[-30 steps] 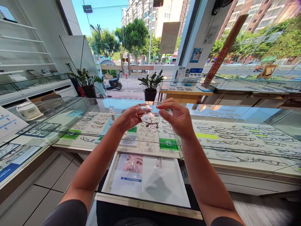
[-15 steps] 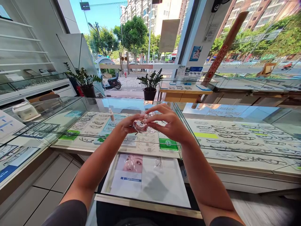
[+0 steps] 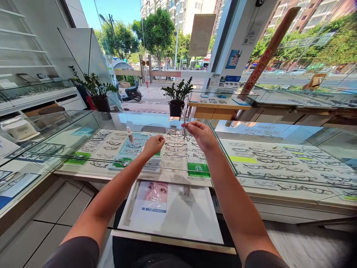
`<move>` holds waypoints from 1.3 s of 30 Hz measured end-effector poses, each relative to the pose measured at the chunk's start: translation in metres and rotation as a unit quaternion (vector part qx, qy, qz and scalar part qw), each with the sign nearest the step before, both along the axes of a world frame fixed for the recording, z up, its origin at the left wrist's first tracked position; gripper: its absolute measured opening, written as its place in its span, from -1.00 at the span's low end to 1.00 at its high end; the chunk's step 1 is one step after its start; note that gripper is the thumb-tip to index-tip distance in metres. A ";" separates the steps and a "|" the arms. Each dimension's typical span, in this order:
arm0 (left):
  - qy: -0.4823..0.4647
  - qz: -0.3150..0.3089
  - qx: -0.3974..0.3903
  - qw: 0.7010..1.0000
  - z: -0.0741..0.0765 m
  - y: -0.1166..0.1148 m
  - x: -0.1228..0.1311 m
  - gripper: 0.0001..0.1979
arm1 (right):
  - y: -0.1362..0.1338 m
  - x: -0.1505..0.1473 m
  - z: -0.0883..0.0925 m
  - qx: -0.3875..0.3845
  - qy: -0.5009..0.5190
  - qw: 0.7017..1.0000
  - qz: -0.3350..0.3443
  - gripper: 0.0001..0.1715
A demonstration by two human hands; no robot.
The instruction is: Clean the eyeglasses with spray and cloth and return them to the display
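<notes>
My right hand (image 3: 200, 134) is raised over the glass display counter (image 3: 251, 130) and pinches a thin-framed pair of glasses (image 3: 185, 114) by its lower end. The glasses stand upright above my fingertips, with clear lenses. My left hand (image 3: 154, 144) is lower and to the left, just above the counter top, curled into a loose fist; whether anything is inside it is hidden. About a hand's width separates the two hands. Rows of several eyeglass frames (image 3: 174, 147) lie inside the case under both hands.
A small spray bottle (image 3: 129, 134) stands on the counter left of my left hand. Below the counter a pulled-out tray (image 3: 195, 219) holds a leaflet with a printed face (image 3: 154, 197). A potted plant (image 3: 176, 97) stands beyond the counter, another (image 3: 96, 91) at left. A white device (image 3: 18, 128) sits far left.
My hands have come apart. The right hand lifted the glasses up and away, turning them upright; the left hand let go and dropped left into a fist. The view tilted down slightly.
</notes>
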State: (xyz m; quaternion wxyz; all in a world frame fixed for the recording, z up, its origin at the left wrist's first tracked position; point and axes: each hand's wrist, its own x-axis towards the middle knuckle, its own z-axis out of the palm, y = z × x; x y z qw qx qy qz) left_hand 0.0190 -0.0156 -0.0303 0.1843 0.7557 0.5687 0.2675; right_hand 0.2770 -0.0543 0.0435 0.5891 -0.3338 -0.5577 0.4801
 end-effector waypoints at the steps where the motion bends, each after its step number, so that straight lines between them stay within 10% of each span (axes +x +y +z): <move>1: 0.038 0.012 0.015 0.999 -0.009 0.003 -0.006 -0.75 | 0.010 0.001 -0.002 -0.003 -0.003 1.000 -0.002 -0.44; 6: 0.094 0.035 0.030 0.995 -0.037 0.016 -0.022 -0.81 | 0.075 0.004 -0.007 0.028 -0.191 0.979 -0.060 -0.61; 10: 0.117 0.050 0.032 0.991 -0.043 0.025 -0.021 -0.80 | 0.128 0.007 -0.008 0.037 -0.422 0.897 -0.125 -0.77; 19: 0.122 0.060 0.033 0.990 -0.042 0.034 -0.021 -0.79 | 0.206 0.001 -0.030 0.005 -0.610 0.783 -0.121 -0.84; 39: 0.082 0.043 0.024 0.995 -0.049 0.039 -0.024 -0.73 | 0.216 -0.011 -0.054 -0.011 -0.716 0.697 -0.031 -0.63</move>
